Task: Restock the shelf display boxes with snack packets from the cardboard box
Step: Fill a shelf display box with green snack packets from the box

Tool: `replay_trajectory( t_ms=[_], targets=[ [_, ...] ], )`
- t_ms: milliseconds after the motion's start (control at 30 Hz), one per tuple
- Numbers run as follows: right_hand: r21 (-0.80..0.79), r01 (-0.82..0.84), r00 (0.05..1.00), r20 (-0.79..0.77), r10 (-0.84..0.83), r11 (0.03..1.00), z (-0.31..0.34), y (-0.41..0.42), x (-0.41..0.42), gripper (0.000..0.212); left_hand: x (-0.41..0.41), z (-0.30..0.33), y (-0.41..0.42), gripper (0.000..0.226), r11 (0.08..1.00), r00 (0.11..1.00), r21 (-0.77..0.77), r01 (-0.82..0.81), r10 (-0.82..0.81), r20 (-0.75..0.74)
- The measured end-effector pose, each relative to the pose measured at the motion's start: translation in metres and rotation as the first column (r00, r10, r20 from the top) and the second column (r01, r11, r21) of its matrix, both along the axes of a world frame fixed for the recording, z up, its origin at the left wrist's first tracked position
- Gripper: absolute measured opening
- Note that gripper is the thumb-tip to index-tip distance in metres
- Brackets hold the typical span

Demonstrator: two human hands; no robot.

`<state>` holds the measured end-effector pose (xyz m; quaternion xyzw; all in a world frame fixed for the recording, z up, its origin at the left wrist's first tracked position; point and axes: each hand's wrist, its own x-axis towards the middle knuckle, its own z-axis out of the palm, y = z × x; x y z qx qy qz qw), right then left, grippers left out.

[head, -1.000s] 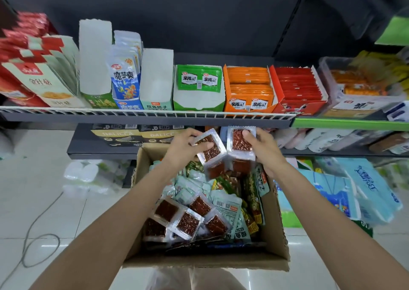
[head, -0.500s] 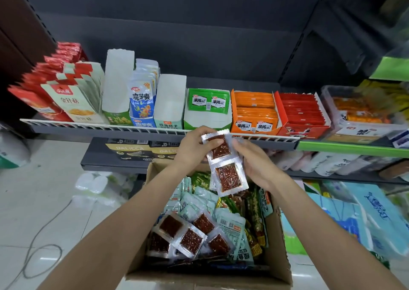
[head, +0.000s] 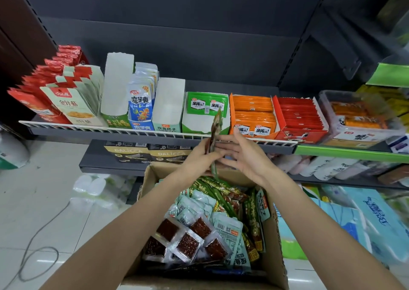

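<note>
The left hand [head: 200, 157] pinches a small stack of packets [head: 214, 132], held edge-on and upright above the back rim of the box [head: 273, 265]. The right hand [head: 247, 157] is spread, fingers straight, its fingertips touching the stack from the right side to square it up. The stack stands just in front of the shelf rail [head: 155, 132], below the green tray [head: 204, 115].

Handling, as judged from appearance:
- The packets are thin, light, flexible film pouches. Expect the film to be slick, so a loose stack can fan out or slip.
- Grip across the flat faces near mid-height, thumb against fingers. Support the lower edge when transferring.
- Sealed edges are stiffer than the filled centre. Avoid crushing the centre.

Containers:
- The box holds mixed stock: clear pouches [head: 188, 238] with dark red filling at the front, pale teal packets [head: 228, 230] in the middle, green-and-yellow sticks [head: 212, 185] toward the back and right.
- The green tray holds a few green packets at its rear and has free space in front.
- The orange tray [head: 253, 112] and the red tray [head: 298, 115] look nearly full.
- Two white trays [head: 168, 104] appear empty from this angle. The blue packets [head: 141, 104] stand between them.
</note>
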<state>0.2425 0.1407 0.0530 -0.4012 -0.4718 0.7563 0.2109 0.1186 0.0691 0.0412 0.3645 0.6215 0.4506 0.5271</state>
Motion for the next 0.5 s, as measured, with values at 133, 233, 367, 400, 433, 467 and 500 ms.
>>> replay_trajectory(
  t_ms=[133, 233, 367, 400, 433, 467, 500],
  targets=[
    [0.244, -0.003, 0.989, 0.144, -0.033, 0.970, -0.007, 0.010, 0.006, 0.043, -0.015, 0.005, -0.007, 0.028, 0.998, 0.882, -0.056, 0.008, 0.019, 0.471],
    [0.228, -0.020, 0.990, 0.140, -0.013, 0.973, -0.013, 0.013, 0.009, 0.054, -0.021, 0.011, -0.010, 0.039, 0.994, 0.821, -0.042, 0.099, -0.058, 0.568],
    [0.159, -0.072, 0.997, 0.031, 0.067, 0.985, -0.013, 0.008, 0.006, 0.029, -0.019, 0.012, -0.009, 0.048, 0.981, 0.837, -0.062, 0.185, -0.125, 0.532],
    [0.168, -0.046, 0.999, 0.020, 0.043, 0.985, -0.013, 0.007, 0.004, 0.027, -0.018, 0.011, -0.008, 0.046, 0.980, 0.850, -0.059, 0.191, -0.135, 0.509],
    [0.180, -0.028, 1.000, 0.017, 0.026, 0.983, -0.012, 0.008, 0.003, 0.025, -0.019, 0.009, -0.008, 0.045, 0.981, 0.862, -0.054, 0.185, -0.136, 0.488],
    [0.189, -0.021, 1.000, 0.020, 0.018, 0.982, -0.011, 0.007, 0.002, 0.024, -0.018, 0.009, -0.007, 0.045, 0.984, 0.876, -0.057, 0.167, -0.122, 0.466],
    [0.193, -0.017, 1.000, 0.026, 0.013, 0.981, -0.012, 0.008, 0.002, 0.023, -0.018, 0.008, -0.006, 0.046, 0.988, 0.890, -0.064, 0.142, -0.099, 0.444]
  ],
)
